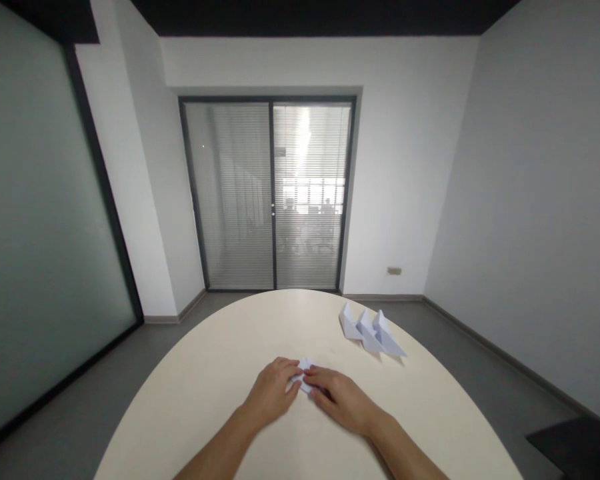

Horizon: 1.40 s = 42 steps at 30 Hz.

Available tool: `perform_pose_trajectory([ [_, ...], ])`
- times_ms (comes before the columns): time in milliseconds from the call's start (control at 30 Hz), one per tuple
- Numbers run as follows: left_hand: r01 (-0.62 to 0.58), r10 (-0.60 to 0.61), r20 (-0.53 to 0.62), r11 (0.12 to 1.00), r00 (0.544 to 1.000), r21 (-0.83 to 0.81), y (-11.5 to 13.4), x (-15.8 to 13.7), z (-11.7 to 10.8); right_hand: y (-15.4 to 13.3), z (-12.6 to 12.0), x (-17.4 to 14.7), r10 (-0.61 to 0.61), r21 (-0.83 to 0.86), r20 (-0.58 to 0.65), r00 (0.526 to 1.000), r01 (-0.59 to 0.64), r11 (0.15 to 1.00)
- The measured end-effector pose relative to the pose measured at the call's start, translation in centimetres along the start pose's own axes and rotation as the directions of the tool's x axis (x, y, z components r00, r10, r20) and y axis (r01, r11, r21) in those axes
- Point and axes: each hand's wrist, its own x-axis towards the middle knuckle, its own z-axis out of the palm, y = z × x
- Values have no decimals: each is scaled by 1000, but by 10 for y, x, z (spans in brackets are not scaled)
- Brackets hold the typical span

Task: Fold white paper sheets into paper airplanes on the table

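Room: white walls, frosted glass partition (35,253) on left, sliding glass doors (273,193) with blinds ahead. Round cream table (205,393) near. Three folded paper planes (373,331) far right on table, well apart from hands. Left hand (273,391) and right hand (341,397) flat, fingers pressing small white paper (306,373) between them, mostly covered.

my left hand (273,390) and right hand (341,399) side by side on table (205,387), small folded paper (305,373) under fingertips between them; three paper planes (371,331) farther off, right.
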Motion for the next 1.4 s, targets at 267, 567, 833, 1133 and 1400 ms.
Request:
perform_pose_trajectory([
  [267,-18,18,3,1000,1000,12,-2,1,0,22,10,-2,188,-126,-22,982,-190,974],
  [567,-71,71,13,997,997,-19,0,-2,-1,25,11,-5,106,-153,-58,993,-113,982],
  [833,-83,84,66,996,994,-27,4,-2,-4,26,9,-4,95,-149,0,995,-94,984],
  [1133,-118,124,89,991,988,-61,4,0,-4,23,5,-4,103,-132,43,994,-96,987],
  [1400,-122,131,89,987,987,-101,9,1,-8,19,5,-1,188,-186,97,977,-168,968],
])
